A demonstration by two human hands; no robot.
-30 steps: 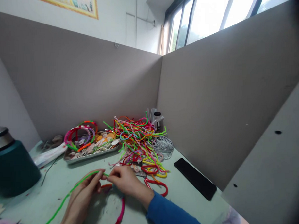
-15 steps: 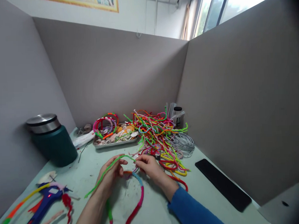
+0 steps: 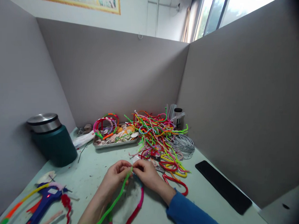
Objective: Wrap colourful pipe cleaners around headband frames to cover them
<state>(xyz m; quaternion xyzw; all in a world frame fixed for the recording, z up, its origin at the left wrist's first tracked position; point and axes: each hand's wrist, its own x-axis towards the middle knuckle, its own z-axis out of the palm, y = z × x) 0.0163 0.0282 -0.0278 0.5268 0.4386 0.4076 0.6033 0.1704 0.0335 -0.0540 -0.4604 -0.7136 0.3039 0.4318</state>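
Observation:
A long fuzzy green pipe cleaner (image 3: 117, 201) runs from my fingertips down over my left forearm toward the lower edge. My left hand (image 3: 114, 177) is closed, thumb and index finger pinching near its upper end. Right beside it, my right hand (image 3: 148, 175) pinches at the same spot, the fingertips of both hands almost touching. Below them is an arched band wrapped in pipe cleaner (image 3: 139, 203), blue, pink and dark red on its right side. The top of the arch is hidden behind my fingers, so how they touch it cannot be seen.
Behind stands a metal tray (image 3: 116, 145) of buttons and wrapped rings, beside a pile of pipe cleaners (image 3: 155, 125) and coiled grey wire (image 3: 183, 145). A teal jar (image 3: 55, 144) and a blue glue gun (image 3: 43, 202) are left; a black strip (image 3: 223, 188) lies right.
My hands have come together, and my left fingers have closed. The green pipe cleaner's end has moved down and left, and its free length now hangs lower over my left forearm.

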